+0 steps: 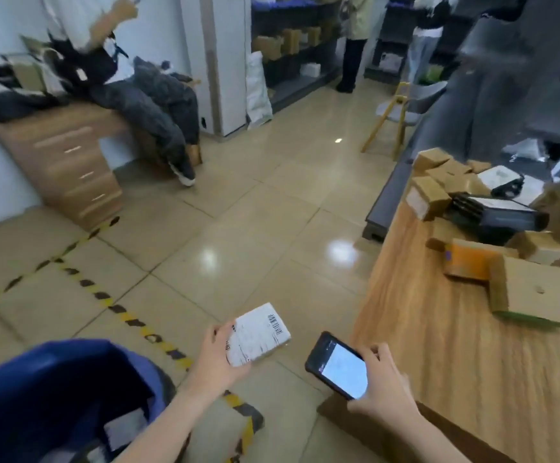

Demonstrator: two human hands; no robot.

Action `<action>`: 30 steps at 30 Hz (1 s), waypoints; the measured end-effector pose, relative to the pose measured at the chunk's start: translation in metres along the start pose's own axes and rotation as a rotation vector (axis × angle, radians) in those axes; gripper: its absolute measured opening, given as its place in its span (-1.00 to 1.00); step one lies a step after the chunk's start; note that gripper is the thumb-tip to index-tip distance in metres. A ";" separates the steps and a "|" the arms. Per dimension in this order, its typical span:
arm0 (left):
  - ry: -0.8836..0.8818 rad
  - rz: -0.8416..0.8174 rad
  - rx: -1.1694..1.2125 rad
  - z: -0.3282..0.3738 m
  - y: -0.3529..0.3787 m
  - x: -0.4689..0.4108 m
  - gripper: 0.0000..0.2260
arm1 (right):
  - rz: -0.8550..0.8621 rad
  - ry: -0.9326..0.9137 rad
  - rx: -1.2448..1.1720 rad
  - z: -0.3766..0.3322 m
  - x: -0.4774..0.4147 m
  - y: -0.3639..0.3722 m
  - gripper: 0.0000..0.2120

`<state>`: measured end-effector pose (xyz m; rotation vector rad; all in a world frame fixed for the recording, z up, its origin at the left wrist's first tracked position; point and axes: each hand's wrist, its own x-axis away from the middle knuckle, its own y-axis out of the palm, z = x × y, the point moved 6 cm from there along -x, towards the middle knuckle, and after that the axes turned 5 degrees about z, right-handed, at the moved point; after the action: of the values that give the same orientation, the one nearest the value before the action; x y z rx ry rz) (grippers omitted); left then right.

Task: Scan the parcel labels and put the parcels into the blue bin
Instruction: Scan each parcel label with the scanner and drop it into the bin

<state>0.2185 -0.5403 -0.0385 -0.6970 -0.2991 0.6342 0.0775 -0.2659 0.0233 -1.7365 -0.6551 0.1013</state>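
Fingers of the left hand (217,354) are gripping a labelled parcel (258,334) beside the blue bin (71,372); the right hand (380,382) is holding a phone (337,365). Many cardboard parcels (532,289) are awaiting scanning on the wooden table (439,362).

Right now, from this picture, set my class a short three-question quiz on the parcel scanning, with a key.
1. True or false: the left hand holds the white parcel.
2. What does the right hand hold? A) phone B) tape C) scissors
3. Fill in: the blue bin stands on the ____, left of the wooden table.
Key: 1 true; 2 A; 3 floor.
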 end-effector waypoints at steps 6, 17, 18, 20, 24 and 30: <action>-0.480 0.270 0.072 -0.184 -0.098 0.120 -0.23 | -0.276 -0.188 -0.055 -0.173 0.010 0.108 -0.14; -1.081 0.445 0.059 -0.354 -0.126 0.267 -0.20 | -0.639 -0.263 -0.203 -0.341 0.052 0.300 -0.38; -1.092 0.450 0.053 -0.366 -0.124 0.266 -0.20 | -0.640 -0.248 -0.217 -0.349 0.052 0.317 -0.37; -1.098 0.456 0.066 -0.392 -0.114 0.260 -0.20 | -0.637 -0.201 -0.239 -0.364 0.052 0.351 -0.33; -1.098 0.476 0.099 -0.453 -0.088 0.231 -0.21 | -0.612 -0.109 -0.286 -0.382 0.037 0.424 -0.28; -1.150 0.345 0.093 -0.552 -0.020 0.185 -0.23 | -0.608 0.100 -0.330 -0.372 -0.006 0.543 -0.21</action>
<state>0.6221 -0.7124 -0.4214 -0.2208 -1.2144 1.3399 0.4234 -0.6603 -0.3736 -1.7609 -1.1429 -0.5383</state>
